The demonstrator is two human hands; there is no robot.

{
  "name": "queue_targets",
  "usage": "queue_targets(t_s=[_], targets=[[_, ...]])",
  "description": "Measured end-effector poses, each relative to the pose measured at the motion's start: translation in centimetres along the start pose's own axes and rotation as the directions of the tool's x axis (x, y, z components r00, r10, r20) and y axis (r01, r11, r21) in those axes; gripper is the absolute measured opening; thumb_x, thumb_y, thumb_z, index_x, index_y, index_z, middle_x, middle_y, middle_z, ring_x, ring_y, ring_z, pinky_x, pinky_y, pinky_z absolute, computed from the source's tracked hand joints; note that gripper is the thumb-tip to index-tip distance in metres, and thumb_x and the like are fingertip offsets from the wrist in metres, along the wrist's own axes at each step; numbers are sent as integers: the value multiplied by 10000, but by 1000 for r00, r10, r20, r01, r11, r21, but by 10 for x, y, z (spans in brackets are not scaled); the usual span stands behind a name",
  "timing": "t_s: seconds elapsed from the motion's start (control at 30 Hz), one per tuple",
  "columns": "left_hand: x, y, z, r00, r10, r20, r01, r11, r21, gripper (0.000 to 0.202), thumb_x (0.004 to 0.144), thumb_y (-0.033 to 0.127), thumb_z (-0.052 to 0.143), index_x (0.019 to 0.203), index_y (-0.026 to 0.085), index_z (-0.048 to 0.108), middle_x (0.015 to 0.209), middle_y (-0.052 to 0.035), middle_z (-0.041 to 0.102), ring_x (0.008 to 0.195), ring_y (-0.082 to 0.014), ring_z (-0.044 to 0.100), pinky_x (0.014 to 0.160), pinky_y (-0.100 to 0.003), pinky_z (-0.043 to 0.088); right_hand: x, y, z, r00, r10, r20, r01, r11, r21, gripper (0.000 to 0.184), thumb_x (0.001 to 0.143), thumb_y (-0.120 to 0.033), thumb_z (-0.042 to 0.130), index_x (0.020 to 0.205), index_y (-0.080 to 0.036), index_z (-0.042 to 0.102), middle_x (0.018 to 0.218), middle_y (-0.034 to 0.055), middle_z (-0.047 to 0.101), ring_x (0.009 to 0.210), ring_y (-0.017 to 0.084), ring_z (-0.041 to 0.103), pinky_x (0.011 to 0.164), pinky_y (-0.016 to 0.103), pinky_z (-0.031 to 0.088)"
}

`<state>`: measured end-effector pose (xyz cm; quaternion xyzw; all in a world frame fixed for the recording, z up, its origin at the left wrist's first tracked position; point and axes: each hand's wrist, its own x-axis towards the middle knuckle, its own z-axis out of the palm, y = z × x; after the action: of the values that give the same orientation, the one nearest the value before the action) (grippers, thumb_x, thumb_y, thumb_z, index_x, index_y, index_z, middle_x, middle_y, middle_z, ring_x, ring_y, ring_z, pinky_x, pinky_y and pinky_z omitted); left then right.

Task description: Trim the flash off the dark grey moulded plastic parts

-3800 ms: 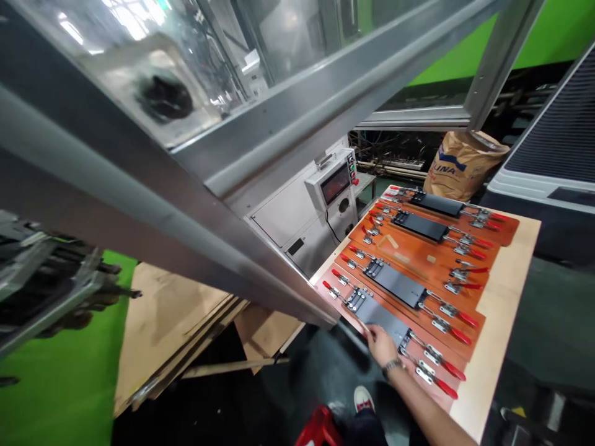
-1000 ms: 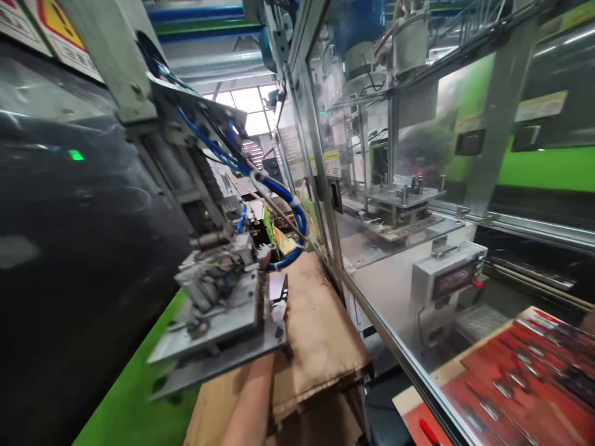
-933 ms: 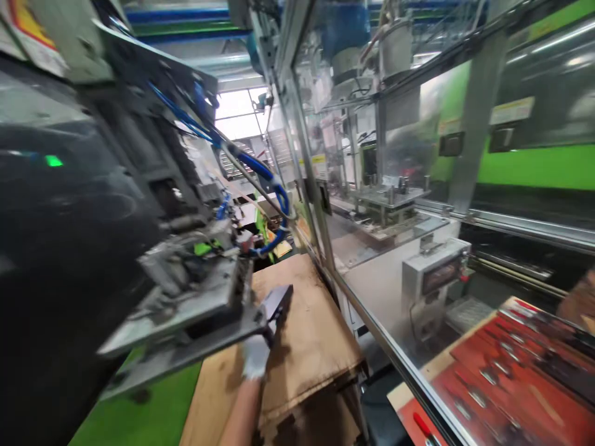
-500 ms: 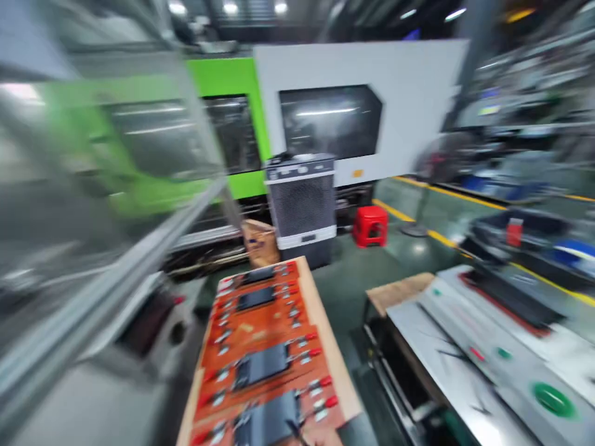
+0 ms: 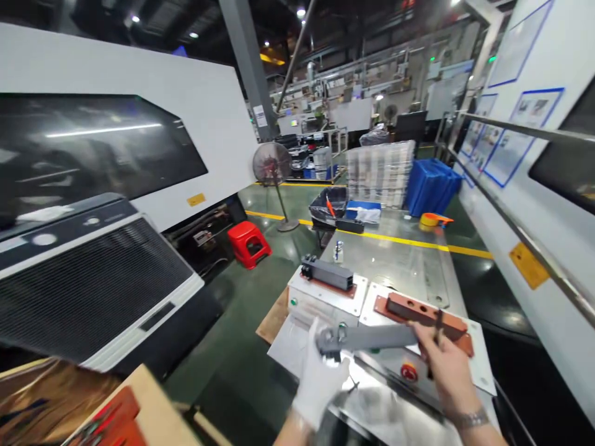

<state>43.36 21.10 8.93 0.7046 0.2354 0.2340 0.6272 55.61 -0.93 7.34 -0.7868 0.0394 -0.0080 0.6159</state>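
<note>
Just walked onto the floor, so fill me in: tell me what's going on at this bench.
A person stands at a steel workbench holding a flat grey part between both hands. The gloved left hand grips its end with the round holes; the bare right hand holds the other end. Just beyond the part lies a red-brown fixture, with a dark block on a white box further left.

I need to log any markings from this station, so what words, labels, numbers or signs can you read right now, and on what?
None can be read.
Yellow label on the white machine panel: too small.
Yellow label on the right wall: blurred.
Blue-framed sheets on that wall: too small.
White notice on the pillar: illegible.
Grey part held by left hand and right hand: no marking visible.
</note>
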Motion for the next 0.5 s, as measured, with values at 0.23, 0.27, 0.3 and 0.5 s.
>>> queue_targets(t_s=[0.23,0.27,0.3,0.5], targets=[[115,46,158,892,80,445,-122,990,65,738,613,141,751,1309,170,507,1282,-139,698,1195,-244,671,1110,-368,498,94,-6,-94,907,-55,-417,52,998,-17,461,914,-604,665,946,-145,690,751,-23,669,614,113,614,592,271,527],[120,45,167,875,85,477,-133,989,67,741,621,142,743,1320,174,498,1295,-136,692,1213,-242,662,1120,-367,488,97,-1,-99,901,-42,-432,35,999,-25,443,918,-585,671,943,-144,694,771,-23,676,635,118,627,606,274,537],[123,43,172,861,89,501,-146,986,76,752,623,147,744,1331,177,493,1308,-135,686,1231,-245,651,1133,-372,476,98,5,-103,897,-26,-440,13,999,-33,426,922,-568,674,947,-143,695,793,-23,682,659,124,639,619,277,546],[135,23,179,770,74,634,-183,977,109,711,621,196,790,1288,148,548,1266,-157,712,1180,-280,680,1064,-400,527,90,35,-109,900,77,-429,-122,989,-79,366,953,-512,662,886,-152,664,733,-46,638,590,90,588,566,245,519]])
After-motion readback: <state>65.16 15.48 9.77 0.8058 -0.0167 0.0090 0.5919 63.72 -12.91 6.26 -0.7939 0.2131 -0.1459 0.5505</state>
